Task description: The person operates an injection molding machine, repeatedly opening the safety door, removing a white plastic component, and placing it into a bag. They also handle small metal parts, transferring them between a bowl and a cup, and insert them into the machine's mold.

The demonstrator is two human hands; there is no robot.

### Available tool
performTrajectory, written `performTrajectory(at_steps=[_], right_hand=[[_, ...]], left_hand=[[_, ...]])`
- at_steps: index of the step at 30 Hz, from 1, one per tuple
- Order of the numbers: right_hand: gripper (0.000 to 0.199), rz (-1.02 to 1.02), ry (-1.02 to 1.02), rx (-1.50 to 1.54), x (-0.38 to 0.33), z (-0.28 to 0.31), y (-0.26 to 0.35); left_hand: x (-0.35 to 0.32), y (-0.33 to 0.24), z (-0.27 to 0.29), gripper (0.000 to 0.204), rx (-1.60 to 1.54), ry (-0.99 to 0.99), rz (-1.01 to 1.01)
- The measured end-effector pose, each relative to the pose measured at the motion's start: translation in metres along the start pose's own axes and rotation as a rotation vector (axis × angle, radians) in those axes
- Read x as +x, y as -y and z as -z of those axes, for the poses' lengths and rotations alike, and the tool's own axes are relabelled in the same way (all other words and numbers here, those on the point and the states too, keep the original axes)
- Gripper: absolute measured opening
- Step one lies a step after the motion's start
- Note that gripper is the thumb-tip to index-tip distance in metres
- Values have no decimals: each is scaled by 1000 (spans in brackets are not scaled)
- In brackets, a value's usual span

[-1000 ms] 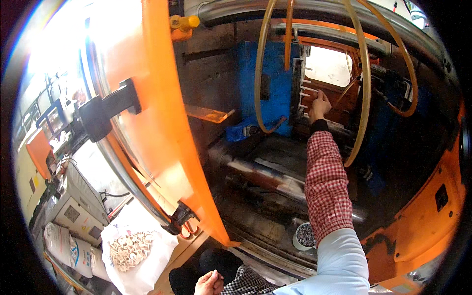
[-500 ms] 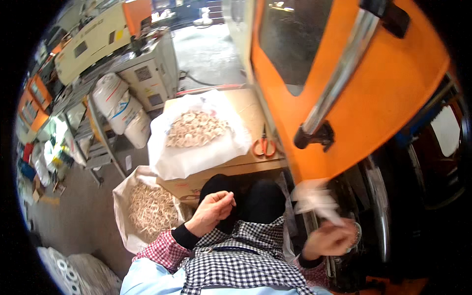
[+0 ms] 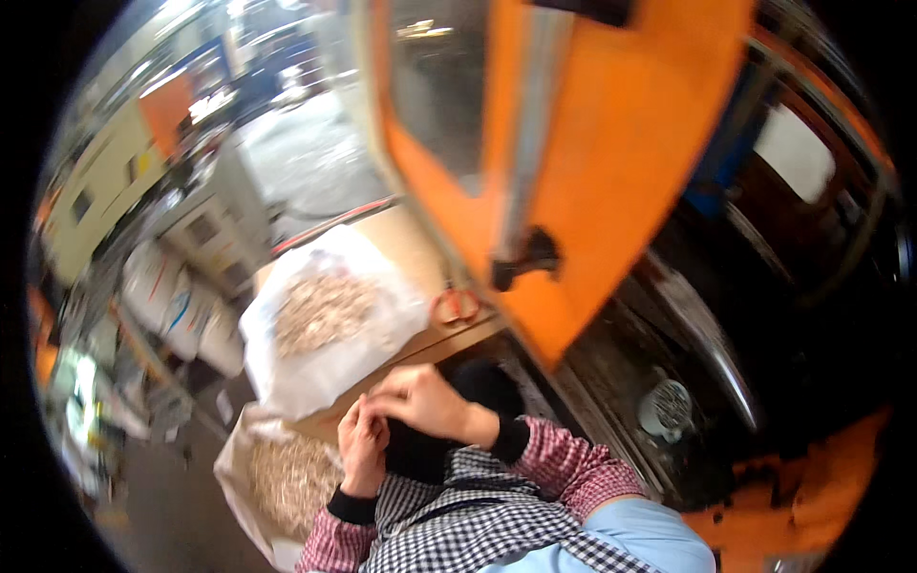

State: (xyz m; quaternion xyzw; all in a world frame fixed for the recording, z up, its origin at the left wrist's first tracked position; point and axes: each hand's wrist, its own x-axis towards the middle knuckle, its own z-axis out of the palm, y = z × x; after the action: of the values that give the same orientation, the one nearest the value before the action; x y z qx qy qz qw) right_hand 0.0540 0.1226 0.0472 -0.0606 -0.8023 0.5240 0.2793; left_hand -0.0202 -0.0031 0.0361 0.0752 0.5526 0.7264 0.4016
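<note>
Orange door [image 3: 621, 172] (slightly blurred), red-handled scissors [image 3: 457, 307], cup [image 3: 651, 418] of dark bits [image 3: 674, 403], grey cabinet [image 3: 218, 224], white sacks [image 3: 156, 286]

Near the centre of the frame, the left hand [image 3: 363, 451] and the right hand [image 3: 422, 401] meet at their fingers; the blur hides what is between them. At centre left, a white bag [image 3: 272, 382] bears many beige pieces [image 3: 325, 310], near orange-handled scissors [image 3: 457, 306], while an orange door [image 3: 621, 181] fills the upper right.
</note>
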Motion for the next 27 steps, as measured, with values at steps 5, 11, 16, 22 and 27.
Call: performTrajectory(at_steps=[5, 11, 16, 22, 27], right_hand=[[15, -62, -214, -289, -78, 62, 30], [12, -117, -605, -629, -145, 149, 89], [10, -84, -874, -721, -146, 230, 111], [18, 24, -1657, -856, -107, 444, 54], [19, -241, -1772, -737, -79, 542, 1]], left_hand=[[-6, 18, -67, 29, 13, 461, 121], [-39, 28, -192, 26, 13, 828, 345], [-36, 30, -260, 24, -63, 988, 376], [-32, 46, -263, 25, -23, 1205, 281], [-39, 29, -249, 25, 222, 987, 435]])
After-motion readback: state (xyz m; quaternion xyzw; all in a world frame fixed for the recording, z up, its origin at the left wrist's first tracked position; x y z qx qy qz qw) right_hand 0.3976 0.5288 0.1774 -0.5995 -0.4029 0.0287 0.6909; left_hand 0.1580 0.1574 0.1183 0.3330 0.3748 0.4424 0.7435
